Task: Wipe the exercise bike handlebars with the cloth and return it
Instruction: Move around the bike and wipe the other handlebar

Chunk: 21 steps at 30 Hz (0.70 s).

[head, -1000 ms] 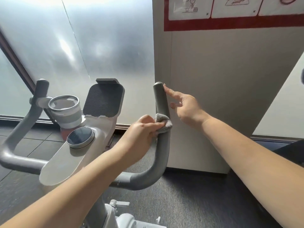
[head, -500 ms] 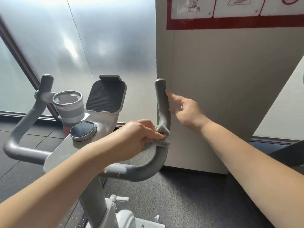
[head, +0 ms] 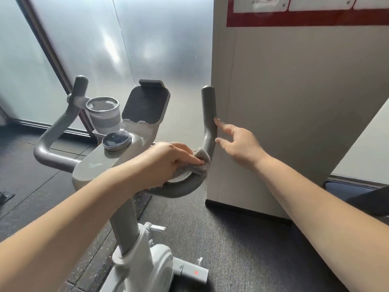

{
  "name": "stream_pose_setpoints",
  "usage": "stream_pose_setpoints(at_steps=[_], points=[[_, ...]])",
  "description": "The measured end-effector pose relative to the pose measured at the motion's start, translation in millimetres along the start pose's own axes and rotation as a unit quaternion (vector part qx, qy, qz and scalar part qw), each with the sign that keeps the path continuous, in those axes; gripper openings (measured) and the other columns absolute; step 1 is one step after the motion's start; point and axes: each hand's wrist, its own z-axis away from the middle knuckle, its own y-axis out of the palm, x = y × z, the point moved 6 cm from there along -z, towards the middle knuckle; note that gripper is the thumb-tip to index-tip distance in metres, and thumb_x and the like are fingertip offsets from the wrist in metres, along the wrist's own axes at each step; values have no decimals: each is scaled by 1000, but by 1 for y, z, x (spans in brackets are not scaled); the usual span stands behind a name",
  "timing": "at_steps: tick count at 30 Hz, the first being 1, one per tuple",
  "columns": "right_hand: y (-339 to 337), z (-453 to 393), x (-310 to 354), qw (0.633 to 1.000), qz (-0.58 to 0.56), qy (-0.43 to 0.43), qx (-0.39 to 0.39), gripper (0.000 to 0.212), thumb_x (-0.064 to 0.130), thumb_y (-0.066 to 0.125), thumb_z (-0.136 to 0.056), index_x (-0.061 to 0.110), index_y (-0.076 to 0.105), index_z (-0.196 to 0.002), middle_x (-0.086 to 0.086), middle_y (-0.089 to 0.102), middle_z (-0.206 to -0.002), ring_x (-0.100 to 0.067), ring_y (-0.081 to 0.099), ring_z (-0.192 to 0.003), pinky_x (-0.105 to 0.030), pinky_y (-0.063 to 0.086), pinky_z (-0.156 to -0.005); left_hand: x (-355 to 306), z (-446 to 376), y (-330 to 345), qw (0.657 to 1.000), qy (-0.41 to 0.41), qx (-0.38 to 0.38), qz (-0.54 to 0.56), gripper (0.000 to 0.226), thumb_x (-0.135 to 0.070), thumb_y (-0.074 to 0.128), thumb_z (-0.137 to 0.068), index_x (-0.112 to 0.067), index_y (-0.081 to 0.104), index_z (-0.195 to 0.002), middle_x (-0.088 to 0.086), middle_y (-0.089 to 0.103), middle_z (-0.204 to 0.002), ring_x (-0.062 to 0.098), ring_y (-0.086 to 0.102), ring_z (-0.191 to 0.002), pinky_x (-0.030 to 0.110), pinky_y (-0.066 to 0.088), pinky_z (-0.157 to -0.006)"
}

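Cloth (head: 201,160) lower, under left hand (head: 168,160)

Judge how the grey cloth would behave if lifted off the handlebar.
Probably floppy: the cloth bunches and folds under the left hand. Likely light, since it drapes over the handlebar bend. Its fuzzy surface suggests grip, not slipperiness.

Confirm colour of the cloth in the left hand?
Grey cloth, seen in the head view.
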Motion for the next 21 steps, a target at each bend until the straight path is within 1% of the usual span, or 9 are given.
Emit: stream_pose_setpoints(at_steps=[2, 4, 6, 10, 14, 16, 18, 19, 21], points=[[6, 6, 4, 1000, -14, -8, -2, 59, 21, 58, -91, 29, 34, -145, 15, 36, -149, -3, 30, -139, -13, 19, -109, 1, 10, -5, 1000, -7, 23, -8, 28, -8, 64, -84, -28, 73, -100, -9, 71, -99, 3, 63, -91, 23, 48, -85], [11, 9, 7, 999, -36, -4, -9, 63, 22, 60, -90, 27, 32, -146, 13, 33, -152, -4, 30, -140, -19, 20, -115, -5, 8, -9, 1000, -14, -11, -7, 30, -3, 63, -84, -24, 72, -103, -6, 71, -103, 3, 61, -93, 17, 46, -86], [13, 12, 10, 999, -43, 3, -11, 65, 23, 61, -90, 26, 30, -147, 11, 31, -153, -6, 30, -140, -23, 21, -116, -18, 2, -5, 999, -9, -49, 8, 27, -5, 60, -86, -19, 71, -106, -8, 68, -106, 1, 59, -95, 8, 42, -86], [13, 17, 11, 999, -30, 12, -9, 65, 26, 61, -90, 27, 29, -147, 10, 30, -153, -8, 28, -141, -24, 20, -116, -24, 5, 18, 999, 43, -17, 6, 23, -4, 59, -85, -14, 74, -100, 0, 65, -118, 6, 58, -109, 6, 35, -95], [21, 23, 13, 999, -25, 26, -13, 67, 31, 61, -90, 24, 28, -147, 9, 27, -155, -6, 23, -143, -18, 15, -113, -12, 20, 9, 998, 31, 39, 48, 20, -14, 59, -83, -18, 74, -97, -11, 65, -113, -1, 60, -103, 15, 43, -94], [25, 26, 18, 998, -35, 38, -24, 70, 33, 64, -87, 21, 29, -147, 6, 29, -155, -10, 24, -143, -19, 16, -112, -6, 31, 3, 996, 7, 64, 64, 17, -15, 65, -83, -21, 74, -96, -22, 65, -107, -10, 59, -99, 8, 41, -89], [30, 29, 23, 998, -32, 49, -32, 74, 33, 67, -85, 20, 29, -147, 3, 32, -153, -13, 26, -143, -18, 17, -110, -1, 43, -7, 993, -23, 77, 84, 20, -26, 61, -77, -32, 72, -94, -35, 65, -97, -12, 59, -95, 4, 40, -84], [32, 30, 24, 998, -28, 53, -35, 76, 33, 68, -84, 19, 29, -148, 1, 33, -153, -14, 26, -142, -18, 17, -110, 2, 47, -11, 992, -37, 77, 94, 22, -28, 61, -76, -37, 70, -94, -34, 66, -96, -10, 60, -95, 6, 42, -83], [36, 31, 27, 997, -15, 63, -45, 78, 32, 69, -83, 20, 27, -148, 0, 33, -153, -15, 28, -142, -18, 18, -109, 7, 47, -12, 994, -43, 55, 85, 20, -18, 65, -81, -33, 72, -93, -19, 71, -97, -1, 63, -94, 14, 46, -85]])
